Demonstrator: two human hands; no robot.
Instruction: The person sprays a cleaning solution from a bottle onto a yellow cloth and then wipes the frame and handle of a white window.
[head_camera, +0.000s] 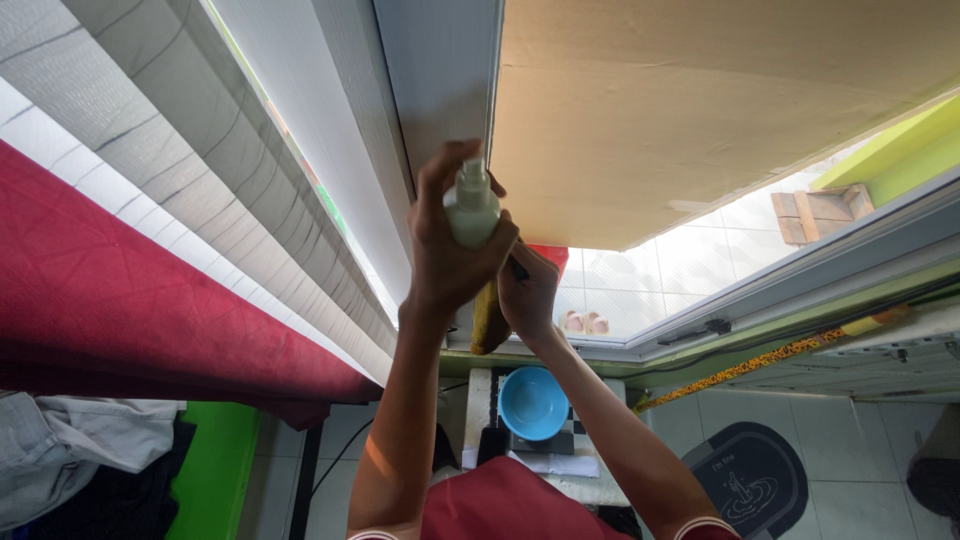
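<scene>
the left hand (450, 250) has its fingers wrapped tight around a small pale green plastic spray bottle (471, 208). the right hand (528, 290) grips a yellow cloth (489, 318) against the white window frame (440, 90).

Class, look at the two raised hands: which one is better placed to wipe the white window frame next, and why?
Probably the right hand: it holds the yellow cloth beside the white window frame. The left hand is occupied gripping the pale spray bottle.

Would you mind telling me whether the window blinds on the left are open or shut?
Shut, nearly: the blinds overlap slat on slat, with only a thin bright gap showing along their edge beside the window frame.
</scene>
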